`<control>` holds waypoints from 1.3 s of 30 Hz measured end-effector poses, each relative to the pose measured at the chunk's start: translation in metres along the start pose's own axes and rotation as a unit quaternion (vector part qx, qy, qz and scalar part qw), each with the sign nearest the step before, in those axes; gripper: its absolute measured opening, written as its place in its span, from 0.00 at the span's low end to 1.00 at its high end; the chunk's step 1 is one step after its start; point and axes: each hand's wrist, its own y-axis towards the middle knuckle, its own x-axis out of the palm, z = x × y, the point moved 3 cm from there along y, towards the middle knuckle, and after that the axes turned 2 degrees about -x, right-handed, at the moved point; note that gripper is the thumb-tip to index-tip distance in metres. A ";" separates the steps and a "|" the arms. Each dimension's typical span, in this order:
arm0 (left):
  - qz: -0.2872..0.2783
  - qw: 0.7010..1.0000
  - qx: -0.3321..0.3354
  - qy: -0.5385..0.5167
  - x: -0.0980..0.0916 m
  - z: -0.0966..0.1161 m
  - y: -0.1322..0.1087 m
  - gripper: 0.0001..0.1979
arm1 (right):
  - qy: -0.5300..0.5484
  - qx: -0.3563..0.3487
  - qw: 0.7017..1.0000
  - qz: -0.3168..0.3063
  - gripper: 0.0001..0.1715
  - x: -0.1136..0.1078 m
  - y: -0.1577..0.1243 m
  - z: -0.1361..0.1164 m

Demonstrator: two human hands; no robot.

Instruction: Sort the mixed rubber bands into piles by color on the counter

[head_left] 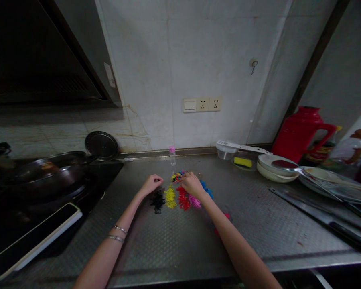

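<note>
My left hand (153,183) is above the steel counter beside the pile of black bands (158,201). Its fingers are curled in a pinch, and whatever they hold is too small to see. At the right edge of a mixed heap of many-coloured bands (178,176), my right hand (192,184) bends its fingers down and together, fingertips partly hidden. The bands look like small rubber bands. Single-colour piles lie in front of the heap: yellow bands (170,196), red bands (183,198), pink bands (195,201), and blue bands (207,189) partly behind my right hand.
A small clear bottle with a pink cap (172,155) stands behind the heap. To the left are a pan (72,168) on the stove and a phone (36,241). To the right sit a yellow sponge (242,162), stacked bowls (276,172), a knife (315,212) and a red thermos (301,134).
</note>
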 end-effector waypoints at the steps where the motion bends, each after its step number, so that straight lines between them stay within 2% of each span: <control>1: 0.010 1.000 -0.010 -0.004 -0.002 -0.003 0.000 0.12 | -0.001 -0.005 1.000 0.007 0.16 0.001 0.003 -0.002; 5: 0.032 0.999 -0.035 -0.027 -0.007 -0.012 0.001 0.12 | -0.011 -0.034 0.999 0.035 0.15 0.001 0.018 -0.009; 14: 0.050 0.997 -0.053 -0.034 -0.009 -0.006 -0.002 0.11 | -0.029 -0.046 0.998 -0.007 0.16 0.008 0.048 -0.021; 26: 0.056 0.996 -0.058 -0.043 -0.010 -0.006 -0.004 0.11 | -0.040 -0.040 0.998 -0.004 0.13 0.016 0.053 -0.024; 34: 0.067 0.994 -0.058 -0.062 -0.010 -0.010 -0.003 0.11 | 0.024 -0.046 0.998 0.024 0.13 0.012 0.049 -0.017; 39: 0.066 0.994 -0.061 -0.064 -0.009 -0.010 -0.003 0.11 | 0.071 -0.090 0.992 0.058 0.12 0.011 0.039 -0.016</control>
